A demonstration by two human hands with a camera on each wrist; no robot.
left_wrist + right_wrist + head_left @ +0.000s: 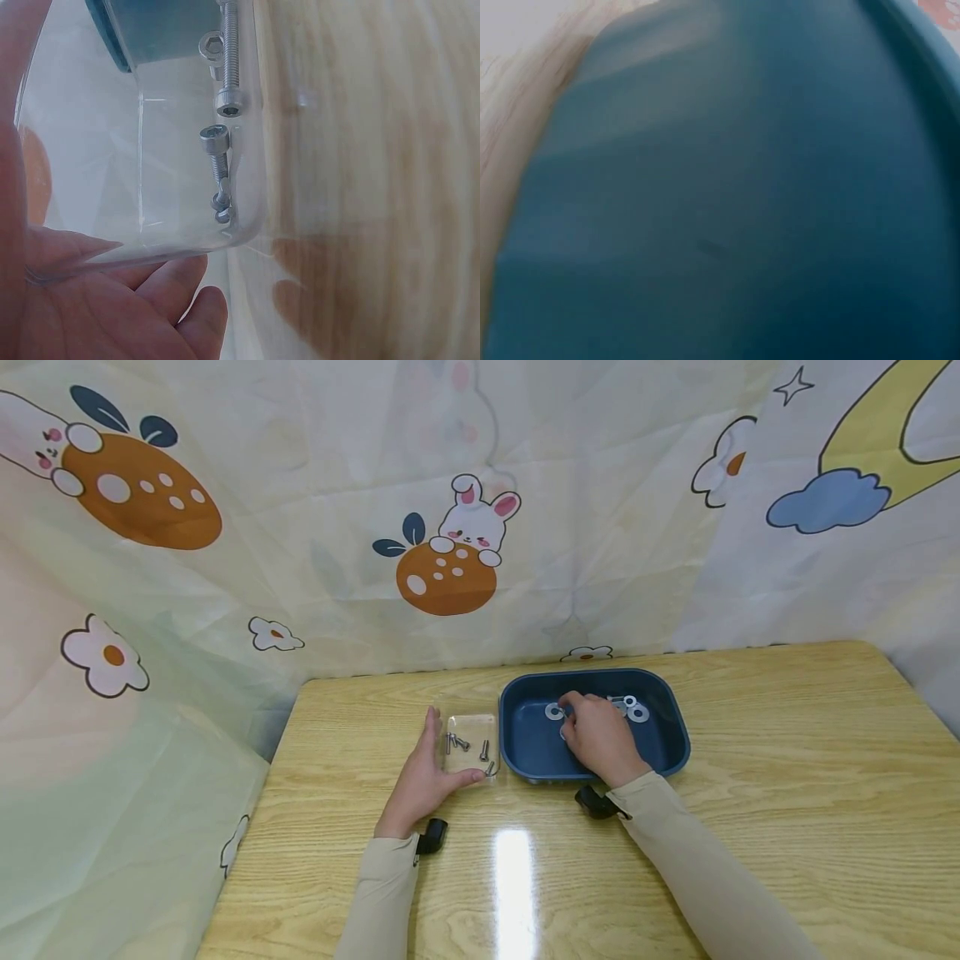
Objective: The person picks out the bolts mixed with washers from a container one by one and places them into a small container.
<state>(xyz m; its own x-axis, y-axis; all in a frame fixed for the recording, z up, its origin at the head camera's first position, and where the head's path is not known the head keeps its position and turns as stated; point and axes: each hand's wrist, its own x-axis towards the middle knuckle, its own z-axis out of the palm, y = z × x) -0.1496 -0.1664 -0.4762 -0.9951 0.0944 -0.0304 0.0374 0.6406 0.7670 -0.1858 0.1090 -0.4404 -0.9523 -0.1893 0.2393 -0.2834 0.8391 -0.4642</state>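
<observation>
My left hand (pixel 420 777) lies along the left and front sides of a clear plastic box (pixel 472 720), its thumb stretched across the front edge and its fingers fairly straight. Several socket head screws (pixel 217 150) lie loose on the box floor. My right hand (pixel 602 737) reaches down into a dark blue tray (pixel 525 770), fingers bent and pointing left. Near its fingertips is a flat washer (pixel 554 712). A small greyish bit shows between thumb and index finger, too small to identify. The right wrist view shows only the blue tray (pixel 705 187), with no fingers.
More washers (pixel 637 713) and small metal parts lie in the tray to the right of the hand. Box and tray stand side by side on a wooden table (pixel 787 760). A patterned cloth (pixel 585 552) hangs behind the table and on its left.
</observation>
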